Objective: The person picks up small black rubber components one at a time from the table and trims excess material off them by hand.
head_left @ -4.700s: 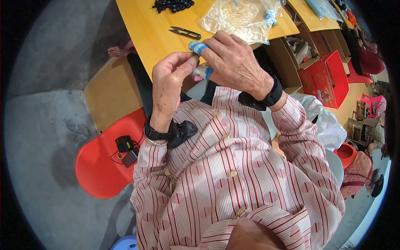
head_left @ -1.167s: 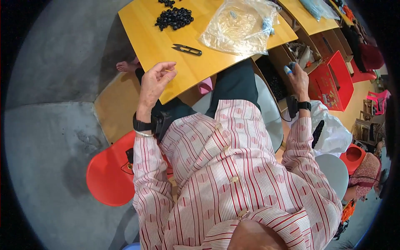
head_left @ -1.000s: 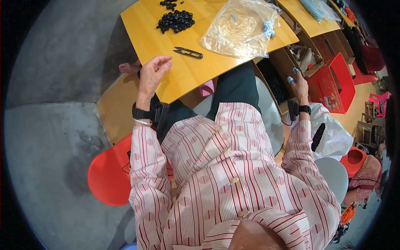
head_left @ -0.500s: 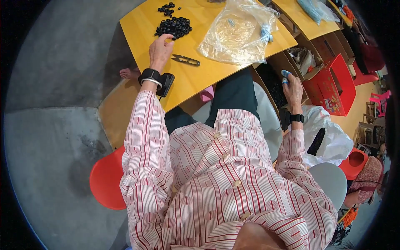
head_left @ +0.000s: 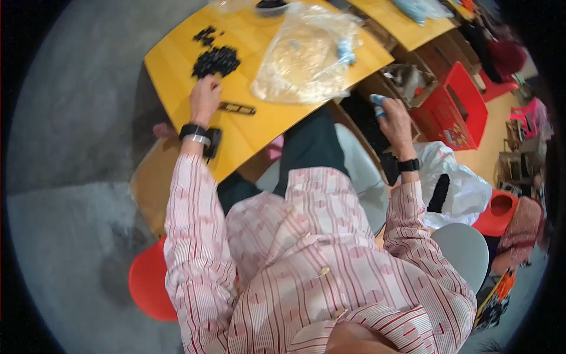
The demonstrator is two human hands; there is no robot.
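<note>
My left hand [head_left: 206, 100] is at the near edge of a pile of black ring-like beads [head_left: 217, 61] on the yellow table [head_left: 171, 71]. Its fingers are curled together, and blur hides whatever may be between them. Beyond the pile lies a smaller cluster of the same beads [head_left: 205, 36]. Just right of my left hand rests a pair of dark thread snips [head_left: 237, 108]. My right hand [head_left: 396, 124] hangs over an open box of black pieces [head_left: 361, 115] beside the table. Its thumb and forefinger, wrapped in blue-and-white tape, stretch out with nothing visible between them.
A clear plastic bag [head_left: 303, 59] covers the table's right part, with a dark bowl [head_left: 272, 5] behind it. At the right are a red box [head_left: 451, 109], a white sack [head_left: 466, 183] and a red stool [head_left: 497, 212]. A red seat [head_left: 150, 283] stands at the left.
The whole view has shifted, so the table appears further left. My left hand's fingers, stretched to the beads before, are now curled in. My right hand stays over the box.
</note>
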